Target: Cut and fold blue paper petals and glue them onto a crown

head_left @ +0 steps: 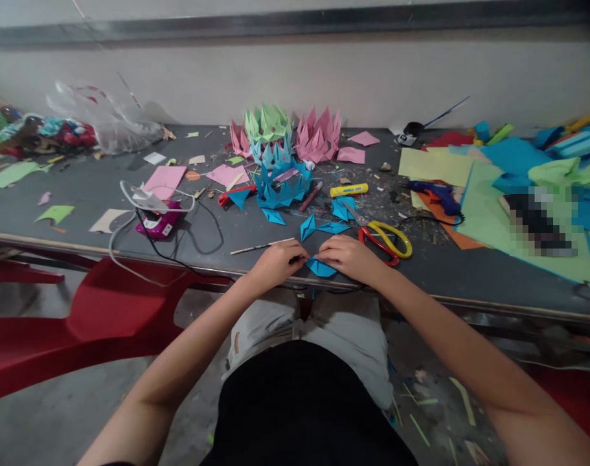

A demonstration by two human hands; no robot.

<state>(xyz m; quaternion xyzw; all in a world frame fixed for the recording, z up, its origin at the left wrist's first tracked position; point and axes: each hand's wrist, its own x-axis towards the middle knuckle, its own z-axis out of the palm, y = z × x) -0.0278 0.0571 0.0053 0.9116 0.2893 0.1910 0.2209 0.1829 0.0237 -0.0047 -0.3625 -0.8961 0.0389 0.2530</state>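
A piece of blue folded paper [322,268] lies at the table's front edge, between my two hands. My left hand [281,261] pinches its left corner with thumb and fingertips. From the other side my right hand [347,255] grips the upper right part, fingers bent over it. Just beyond are blue folded pieces [307,227], some flat and some standing up. Scissors [385,241] with red and yellow handles lie beside my right hand, their tips by a blue piece [343,208]. A thin stick [262,246] rests close to my left hand.
Behind stand a blue paper crown shape [283,184], green [268,123] and pink [318,136] ones. A yellow tube [349,189], a blue glue gun [438,195] and coloured sheets [499,217] lie right. Left are a purple box with cable [157,223] and a red chair [124,301].
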